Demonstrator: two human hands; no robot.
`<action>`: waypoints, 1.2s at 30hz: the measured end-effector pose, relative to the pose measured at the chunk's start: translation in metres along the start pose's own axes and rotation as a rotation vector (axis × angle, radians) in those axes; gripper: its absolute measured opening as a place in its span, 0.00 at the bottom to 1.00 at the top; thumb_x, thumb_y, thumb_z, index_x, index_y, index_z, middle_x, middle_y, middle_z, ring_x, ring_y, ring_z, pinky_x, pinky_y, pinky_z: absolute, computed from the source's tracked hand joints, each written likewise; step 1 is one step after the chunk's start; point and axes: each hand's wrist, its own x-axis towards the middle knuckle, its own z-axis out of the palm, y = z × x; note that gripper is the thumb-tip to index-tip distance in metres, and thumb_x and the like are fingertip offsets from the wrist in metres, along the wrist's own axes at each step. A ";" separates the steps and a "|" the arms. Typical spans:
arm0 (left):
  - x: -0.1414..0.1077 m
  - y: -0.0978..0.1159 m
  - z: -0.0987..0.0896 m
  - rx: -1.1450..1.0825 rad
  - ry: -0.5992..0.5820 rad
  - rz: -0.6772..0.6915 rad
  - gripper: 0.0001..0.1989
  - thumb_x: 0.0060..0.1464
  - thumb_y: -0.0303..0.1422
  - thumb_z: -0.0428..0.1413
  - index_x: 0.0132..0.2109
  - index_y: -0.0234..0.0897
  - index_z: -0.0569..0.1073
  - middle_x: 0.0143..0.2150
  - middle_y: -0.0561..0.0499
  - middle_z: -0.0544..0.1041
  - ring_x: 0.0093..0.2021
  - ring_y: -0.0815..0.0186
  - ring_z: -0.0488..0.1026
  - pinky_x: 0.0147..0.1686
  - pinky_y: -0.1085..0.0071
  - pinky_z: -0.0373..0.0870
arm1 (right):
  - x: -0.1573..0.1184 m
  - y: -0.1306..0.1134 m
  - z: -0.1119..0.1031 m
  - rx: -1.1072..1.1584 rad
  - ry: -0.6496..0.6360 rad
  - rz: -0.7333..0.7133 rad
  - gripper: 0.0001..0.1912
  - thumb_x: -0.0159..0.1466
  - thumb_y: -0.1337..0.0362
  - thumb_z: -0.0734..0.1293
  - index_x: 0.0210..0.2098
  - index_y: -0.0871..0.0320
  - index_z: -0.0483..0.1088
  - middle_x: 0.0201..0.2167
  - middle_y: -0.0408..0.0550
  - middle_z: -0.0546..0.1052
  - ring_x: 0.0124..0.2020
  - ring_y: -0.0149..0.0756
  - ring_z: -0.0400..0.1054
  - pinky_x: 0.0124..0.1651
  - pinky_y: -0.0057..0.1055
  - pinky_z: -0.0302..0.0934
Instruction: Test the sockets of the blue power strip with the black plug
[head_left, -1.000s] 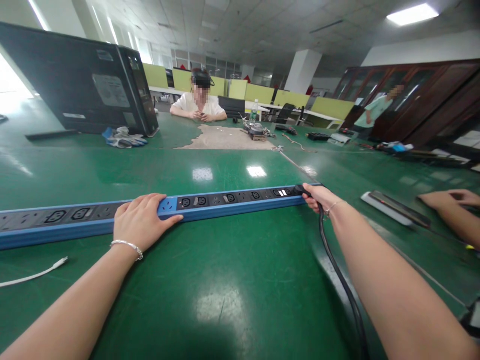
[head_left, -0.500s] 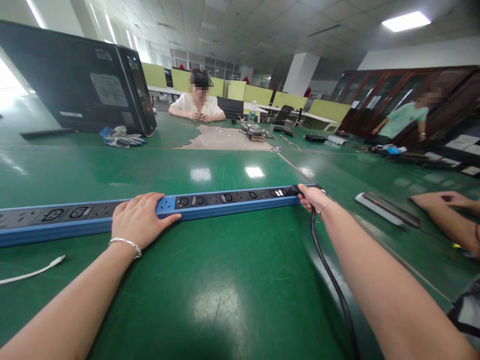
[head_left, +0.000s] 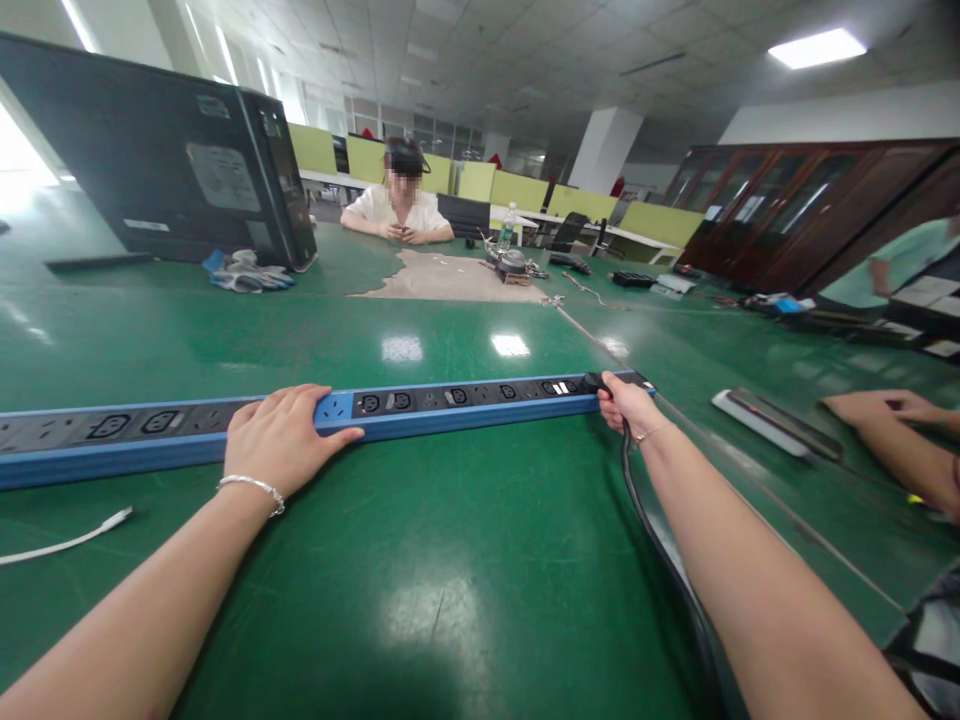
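Note:
A long blue and black power strip (head_left: 420, 428) lies across the green table, its row of sockets facing up. My left hand (head_left: 281, 435) is over it left of the middle, fingers across the top and thumb along the near side, gripping it. Near the strip's right end, my right hand (head_left: 626, 402) is closed around a black plug (head_left: 594, 382), which sits at the last sockets; its contact with the socket is partly hidden by my fingers. From that hand a black power cord (head_left: 658, 540) hangs down toward the table's near edge.
A white cable (head_left: 82, 533) lies at the left. Behind are a black computer case (head_left: 150, 170) and gloves (head_left: 247, 272). At the right are a white and dark bar (head_left: 776, 422) and another person's hands (head_left: 874, 410). A person (head_left: 397, 210) sits opposite.
My hands, the power strip and the plug stay almost in place. The cord below my right hand has shifted slightly right. At the far right, a standing person has moved rightward and bent lower.

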 end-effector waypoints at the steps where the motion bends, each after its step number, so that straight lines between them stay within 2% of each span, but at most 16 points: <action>1: 0.000 0.000 0.000 0.001 0.001 -0.002 0.34 0.48 0.57 0.48 0.56 0.39 0.66 0.56 0.41 0.70 0.58 0.51 0.64 0.55 0.54 0.55 | -0.002 0.000 0.001 0.027 0.026 0.004 0.22 0.68 0.50 0.50 0.22 0.54 0.51 0.06 0.31 0.49 0.06 0.22 0.41 0.11 0.21 0.35; 5: 0.000 0.000 0.001 0.012 0.010 0.001 0.34 0.48 0.57 0.48 0.55 0.39 0.66 0.56 0.41 0.71 0.57 0.52 0.64 0.55 0.55 0.55 | -0.007 -0.001 0.006 0.080 0.089 -0.007 0.21 0.70 0.55 0.50 0.21 0.54 0.51 0.06 0.33 0.50 0.06 0.22 0.42 0.10 0.21 0.35; 10: 0.000 -0.001 0.002 0.007 0.015 0.006 0.34 0.48 0.57 0.49 0.55 0.38 0.66 0.56 0.41 0.71 0.57 0.52 0.64 0.56 0.55 0.55 | -0.007 0.007 0.014 0.155 0.127 -0.041 0.21 0.70 0.55 0.50 0.21 0.54 0.52 0.06 0.33 0.51 0.06 0.22 0.42 0.10 0.21 0.37; 13: 0.000 0.000 0.001 -0.006 0.001 -0.001 0.34 0.48 0.56 0.49 0.56 0.39 0.66 0.56 0.42 0.71 0.58 0.52 0.63 0.56 0.55 0.54 | -0.007 0.005 0.016 0.242 0.113 0.002 0.22 0.69 0.53 0.49 0.21 0.54 0.51 0.06 0.33 0.49 0.06 0.22 0.41 0.10 0.20 0.37; 15: 0.000 0.000 0.000 -0.011 -0.008 -0.008 0.35 0.48 0.56 0.49 0.56 0.38 0.66 0.56 0.41 0.70 0.58 0.51 0.63 0.57 0.55 0.54 | -0.009 -0.008 0.010 0.290 0.096 -0.007 0.22 0.69 0.51 0.48 0.21 0.54 0.50 0.06 0.33 0.48 0.07 0.23 0.41 0.10 0.21 0.37; 17: 0.000 0.001 -0.001 -0.009 -0.014 -0.009 0.35 0.47 0.57 0.49 0.56 0.38 0.66 0.57 0.41 0.70 0.58 0.50 0.62 0.57 0.54 0.54 | -0.014 -0.030 -0.003 0.321 0.127 -0.184 0.23 0.68 0.48 0.47 0.22 0.53 0.49 0.07 0.34 0.47 0.08 0.24 0.41 0.11 0.22 0.38; 19: 0.001 0.002 -0.002 -0.003 -0.023 -0.009 0.35 0.48 0.57 0.48 0.56 0.39 0.65 0.57 0.41 0.70 0.58 0.50 0.63 0.56 0.54 0.54 | -0.021 -0.057 -0.020 0.273 0.100 -0.328 0.24 0.67 0.44 0.48 0.22 0.53 0.50 0.09 0.34 0.47 0.09 0.24 0.40 0.11 0.24 0.37; 21: 0.001 0.001 -0.003 0.005 -0.035 -0.012 0.35 0.48 0.57 0.47 0.56 0.39 0.65 0.56 0.40 0.70 0.58 0.50 0.63 0.56 0.54 0.55 | -0.029 -0.080 -0.035 0.163 0.020 -0.279 0.24 0.66 0.44 0.48 0.22 0.53 0.50 0.10 0.34 0.45 0.09 0.24 0.38 0.11 0.24 0.35; 23: 0.002 0.001 -0.003 0.015 -0.042 -0.012 0.36 0.48 0.59 0.47 0.56 0.38 0.65 0.56 0.40 0.70 0.57 0.50 0.64 0.55 0.53 0.55 | -0.036 -0.091 -0.045 0.066 0.007 -0.177 0.23 0.68 0.47 0.47 0.23 0.54 0.51 0.10 0.34 0.46 0.10 0.24 0.38 0.12 0.24 0.36; 25: 0.002 0.000 -0.002 0.034 -0.036 -0.006 0.37 0.47 0.60 0.46 0.55 0.38 0.65 0.56 0.41 0.71 0.57 0.50 0.64 0.55 0.54 0.56 | -0.038 -0.087 -0.051 0.018 0.016 -0.075 0.22 0.69 0.50 0.46 0.24 0.54 0.53 0.11 0.35 0.48 0.10 0.24 0.40 0.13 0.23 0.38; 29: 0.002 0.001 -0.002 0.065 -0.016 0.006 0.35 0.48 0.59 0.46 0.55 0.39 0.65 0.55 0.42 0.71 0.56 0.52 0.65 0.54 0.55 0.57 | -0.030 -0.055 -0.059 0.050 0.074 0.042 0.21 0.70 0.56 0.46 0.26 0.56 0.57 0.11 0.34 0.49 0.10 0.23 0.42 0.13 0.22 0.39; 32: 0.001 0.002 -0.003 0.079 -0.010 0.012 0.35 0.49 0.59 0.46 0.55 0.39 0.65 0.55 0.42 0.71 0.56 0.52 0.65 0.54 0.55 0.58 | -0.020 -0.033 -0.060 0.107 0.073 0.113 0.21 0.70 0.55 0.47 0.26 0.56 0.58 0.09 0.32 0.46 0.09 0.23 0.39 0.13 0.22 0.36; 36: 0.000 0.002 -0.003 0.084 -0.004 0.020 0.35 0.49 0.59 0.46 0.55 0.39 0.65 0.55 0.42 0.71 0.55 0.51 0.66 0.53 0.55 0.59 | -0.010 -0.021 -0.053 0.093 0.068 0.167 0.21 0.69 0.52 0.51 0.24 0.56 0.55 0.08 0.31 0.46 0.08 0.22 0.38 0.12 0.21 0.34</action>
